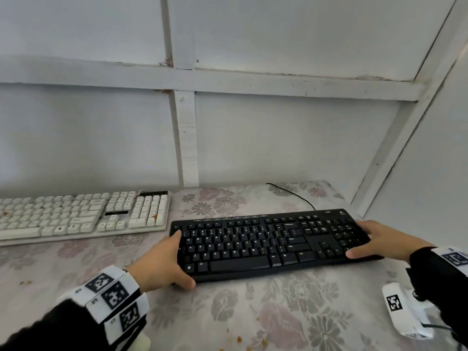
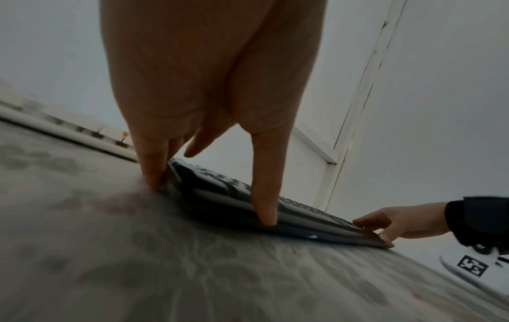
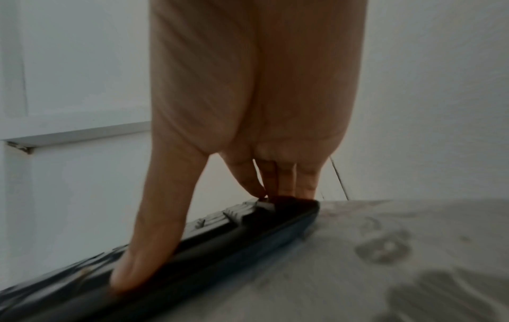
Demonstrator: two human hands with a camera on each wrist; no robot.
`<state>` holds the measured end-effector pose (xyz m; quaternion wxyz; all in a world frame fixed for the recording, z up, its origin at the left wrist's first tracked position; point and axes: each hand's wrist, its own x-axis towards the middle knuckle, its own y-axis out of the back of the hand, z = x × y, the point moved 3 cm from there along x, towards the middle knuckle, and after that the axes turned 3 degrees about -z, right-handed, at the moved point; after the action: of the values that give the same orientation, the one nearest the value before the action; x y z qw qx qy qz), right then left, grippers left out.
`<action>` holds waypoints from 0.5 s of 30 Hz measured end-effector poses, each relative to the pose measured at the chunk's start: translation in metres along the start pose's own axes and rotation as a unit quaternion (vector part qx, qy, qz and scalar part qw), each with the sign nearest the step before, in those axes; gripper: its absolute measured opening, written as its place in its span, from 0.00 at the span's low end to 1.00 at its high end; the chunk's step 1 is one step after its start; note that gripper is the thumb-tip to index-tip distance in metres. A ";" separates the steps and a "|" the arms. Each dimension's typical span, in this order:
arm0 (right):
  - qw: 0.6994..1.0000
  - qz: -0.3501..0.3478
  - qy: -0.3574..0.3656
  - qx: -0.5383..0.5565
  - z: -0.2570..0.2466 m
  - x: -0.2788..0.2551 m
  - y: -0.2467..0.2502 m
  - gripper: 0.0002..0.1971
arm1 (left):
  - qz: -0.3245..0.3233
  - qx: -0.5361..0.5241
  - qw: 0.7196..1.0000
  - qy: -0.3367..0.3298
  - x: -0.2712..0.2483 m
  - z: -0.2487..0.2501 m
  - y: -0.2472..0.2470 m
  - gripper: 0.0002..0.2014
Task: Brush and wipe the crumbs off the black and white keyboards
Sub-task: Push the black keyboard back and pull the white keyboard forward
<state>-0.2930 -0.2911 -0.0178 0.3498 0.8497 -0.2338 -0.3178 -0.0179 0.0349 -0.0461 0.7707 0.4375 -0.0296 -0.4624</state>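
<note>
The black keyboard [image 1: 273, 244] lies flat on the floral tablecloth, right of centre. My left hand [image 1: 177, 259] grips its left end, thumb on the front edge and fingers at the back edge. My right hand [image 1: 358, 239] grips its right end in the same way. The left wrist view shows the left hand [image 2: 210, 201] astride the black keyboard [image 2: 220, 187], with the right hand [image 2: 385, 226] at the far end. In the right wrist view my right hand [image 3: 209, 234] holds the black keyboard [image 3: 248, 239]. The white keyboard [image 1: 83, 214] lies at the back left with orange crumbs [image 1: 154, 216] on its keys.
The black keyboard's cable [image 1: 291, 193] runs back toward the white panelled wall [image 1: 278, 138]. Crumbs [image 1: 238, 339] lie on the tablecloth [image 1: 253, 312] near the front, more crumbs [image 1: 25, 282] at the left. A white tagged block [image 1: 405, 312] sits at the right edge.
</note>
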 end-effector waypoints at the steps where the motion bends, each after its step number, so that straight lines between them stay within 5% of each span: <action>1: 1.000 -0.009 -0.009 -0.013 -0.006 0.002 0.001 0.48 | 0.001 0.010 1.000 0.002 0.004 0.004 0.003 0.59; 9: 0.999 0.002 -0.045 -0.013 -0.006 0.035 0.011 0.38 | 0.019 0.030 0.999 0.008 0.023 0.011 0.014 0.58; 15: 1.000 -0.015 -0.023 -0.009 -0.015 0.059 0.017 0.34 | 0.047 0.003 0.999 0.009 0.042 0.011 0.022 0.38</action>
<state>-0.2454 -0.3322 -0.0188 0.3472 0.8425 -0.2261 -0.3442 0.0159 0.0009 -0.0387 0.7903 0.4422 -0.0449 -0.4217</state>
